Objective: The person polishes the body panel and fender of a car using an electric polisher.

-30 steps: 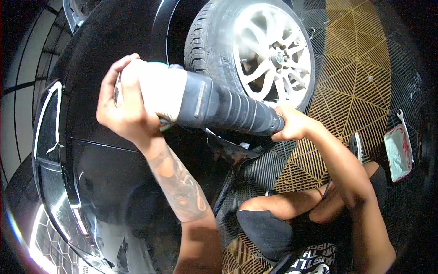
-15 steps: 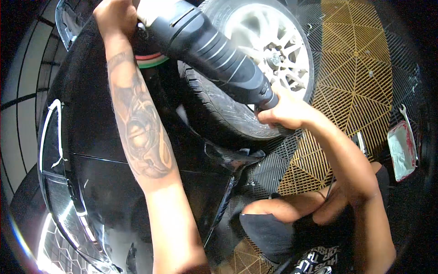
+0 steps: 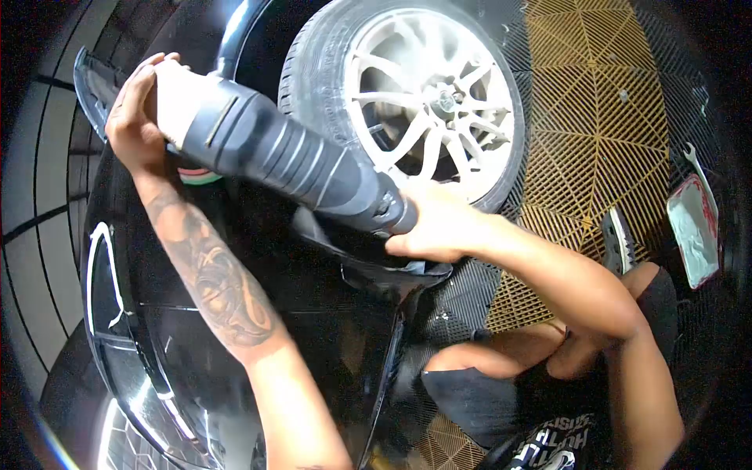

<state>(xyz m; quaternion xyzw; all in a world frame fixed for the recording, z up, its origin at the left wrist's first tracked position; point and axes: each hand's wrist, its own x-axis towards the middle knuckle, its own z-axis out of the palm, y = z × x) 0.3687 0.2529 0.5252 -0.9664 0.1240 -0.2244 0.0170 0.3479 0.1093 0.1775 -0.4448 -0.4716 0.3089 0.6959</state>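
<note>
My left hand (image 3: 139, 117) is wrapped round the white head of a power polisher (image 3: 274, 149), at the upper left. My right hand (image 3: 439, 223) grips the black rear handle of the same tool. Under the tool's head a pink and green round pad (image 3: 200, 177) shows in part, close to the glossy black car body panel (image 3: 188, 274). Whether the pad touches the panel cannot be made out. Beyond the tool stands a tyre (image 3: 313, 78) with a white spoked wheel (image 3: 442, 102).
A headlight edged with white tape (image 3: 97, 270) is at the left. Yellow and grey floor grating (image 3: 595, 102) lies to the right, with a red-stained tray (image 3: 693, 235), a wrench (image 3: 695, 160) and my shoe (image 3: 619, 239). My bent legs (image 3: 501, 356) are at the lower right.
Over the last second the polisher first swung up with both hands, then came back down and to the left. The wheel now shows more fully.
</note>
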